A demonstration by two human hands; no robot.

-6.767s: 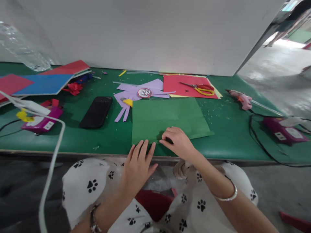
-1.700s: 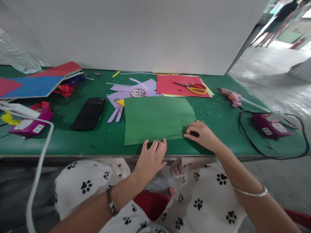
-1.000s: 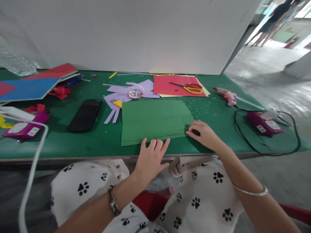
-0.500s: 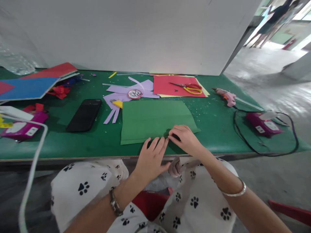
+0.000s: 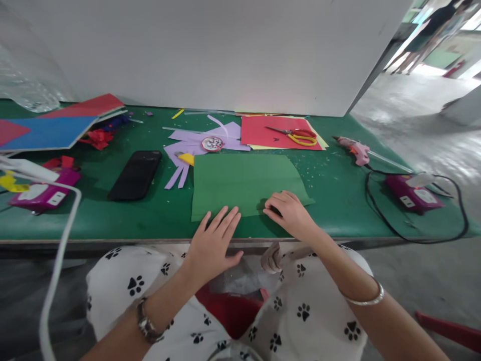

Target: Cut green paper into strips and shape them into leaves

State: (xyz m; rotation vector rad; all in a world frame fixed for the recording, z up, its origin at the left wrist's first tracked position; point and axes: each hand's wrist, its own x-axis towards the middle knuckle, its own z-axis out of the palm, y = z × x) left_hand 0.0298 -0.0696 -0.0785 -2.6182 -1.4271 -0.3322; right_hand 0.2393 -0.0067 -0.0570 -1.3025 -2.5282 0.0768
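A sheet of green paper [image 5: 244,180] lies flat on the green-topped table, close to its front edge. My left hand [image 5: 212,245] is open, its fingers stretched out over the paper's near edge, left of the middle. At the right part of that same edge, my right hand [image 5: 287,213] is closed, thumb and curled fingers pinching the paper. Behind the sheet lie cut purple paper pieces [image 5: 229,131] with a small round dish [image 5: 212,144] on them. A yellow piece [image 5: 187,159] touches the sheet's far left corner.
Scissors [image 5: 300,137] rest on red paper [image 5: 259,131] at the back. To the right are a pink glue gun [image 5: 358,152] and a purple power box [image 5: 413,193] with a black cable. A black phone [image 5: 136,175], another purple box [image 5: 56,193] and blue-and-red boards [image 5: 48,131] stand left.
My left hand has slid left along the paper's near edge, away from my right hand. My right hand stays at nearly the same spot on the paper.
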